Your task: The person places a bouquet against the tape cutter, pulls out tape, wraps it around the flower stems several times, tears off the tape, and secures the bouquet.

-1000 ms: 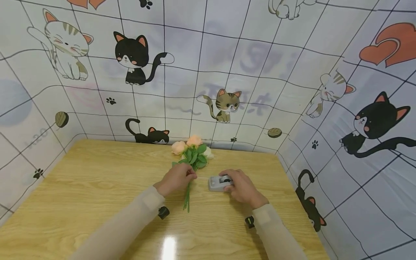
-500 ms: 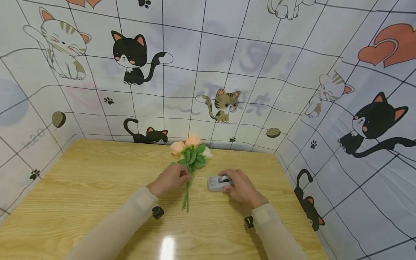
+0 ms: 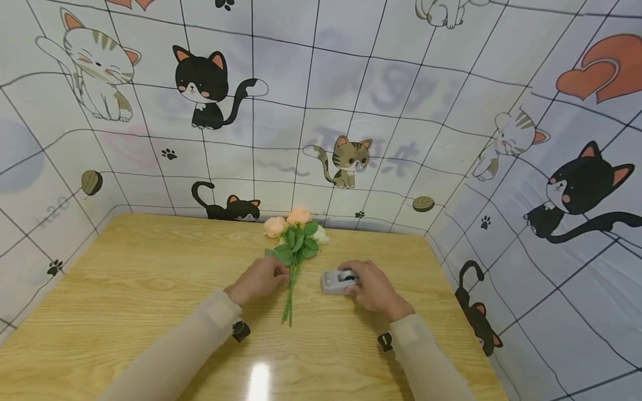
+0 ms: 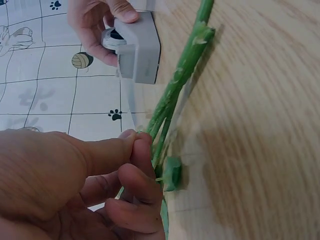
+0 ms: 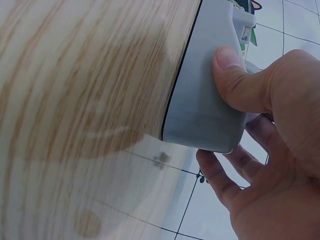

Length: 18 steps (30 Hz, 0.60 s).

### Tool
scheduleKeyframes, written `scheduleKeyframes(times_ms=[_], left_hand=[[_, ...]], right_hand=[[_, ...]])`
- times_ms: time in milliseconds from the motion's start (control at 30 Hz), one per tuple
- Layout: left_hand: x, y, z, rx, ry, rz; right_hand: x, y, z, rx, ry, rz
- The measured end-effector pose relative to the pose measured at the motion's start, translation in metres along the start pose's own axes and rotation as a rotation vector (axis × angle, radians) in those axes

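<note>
A small bouquet [image 3: 297, 245] of peach and white flowers lies on the table, its green stems [image 3: 288, 306] pointing toward me. Just left of the stems, my left hand [image 3: 258, 278] pinches the end of a clear tape strip [image 4: 131, 102] between thumb and forefinger. That strip runs from the grey tape dispenser [image 3: 331, 283] to the fingertips, passing by the stems. My right hand [image 3: 373, 288] grips the dispenser from its right end, thumb on the near side in the right wrist view. The dispenser sits on the tabletop, right of the stems.
The wooden table [image 3: 165, 267] reaches back to a cloth wall [image 3: 281, 128] printed with cats and grid lines. Another cloth side [image 3: 551, 289] stands along the right table edge. Light glares off the tabletop [image 3: 259, 381] near the front.
My left hand has moved left with the tape end, from over the stems to their left side. The right hand, dispenser and bouquet have stayed nearly in place.
</note>
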State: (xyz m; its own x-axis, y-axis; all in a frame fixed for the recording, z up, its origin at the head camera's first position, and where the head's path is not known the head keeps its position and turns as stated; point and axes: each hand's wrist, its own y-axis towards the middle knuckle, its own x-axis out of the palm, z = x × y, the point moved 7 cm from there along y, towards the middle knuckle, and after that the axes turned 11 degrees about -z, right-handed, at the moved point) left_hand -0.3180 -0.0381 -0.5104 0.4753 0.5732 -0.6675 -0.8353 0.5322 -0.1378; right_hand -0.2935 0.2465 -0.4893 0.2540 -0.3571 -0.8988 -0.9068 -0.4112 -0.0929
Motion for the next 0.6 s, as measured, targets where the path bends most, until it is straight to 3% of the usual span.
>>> scheduleKeyframes(times_ms=[167, 200, 267, 367, 600], left_hand=[[0.016, 0.023, -0.039, 0.053, 0.039, 0.001], [0.017, 0.024, -0.039, 0.016, 0.03, -0.013], [0.023, 0.035, -0.057, -0.007, 0.034, -0.016], [0.028, 0.045, -0.071, -0.043, 0.027, -0.016], [0.028, 0.044, -0.068, -0.069, 0.035, 0.006]], right_hand=[[0.002, -0.001, 0.0, 0.003, 0.006, 0.004], [0.002, -0.001, 0.0, 0.003, 0.008, 0.006], [0.001, -0.002, -0.001, 0.003, 0.006, 0.009], [0.001, -0.002, -0.002, 0.003, 0.002, 0.007], [0.002, 0.0, 0.001, 0.013, -0.006, 0.004]])
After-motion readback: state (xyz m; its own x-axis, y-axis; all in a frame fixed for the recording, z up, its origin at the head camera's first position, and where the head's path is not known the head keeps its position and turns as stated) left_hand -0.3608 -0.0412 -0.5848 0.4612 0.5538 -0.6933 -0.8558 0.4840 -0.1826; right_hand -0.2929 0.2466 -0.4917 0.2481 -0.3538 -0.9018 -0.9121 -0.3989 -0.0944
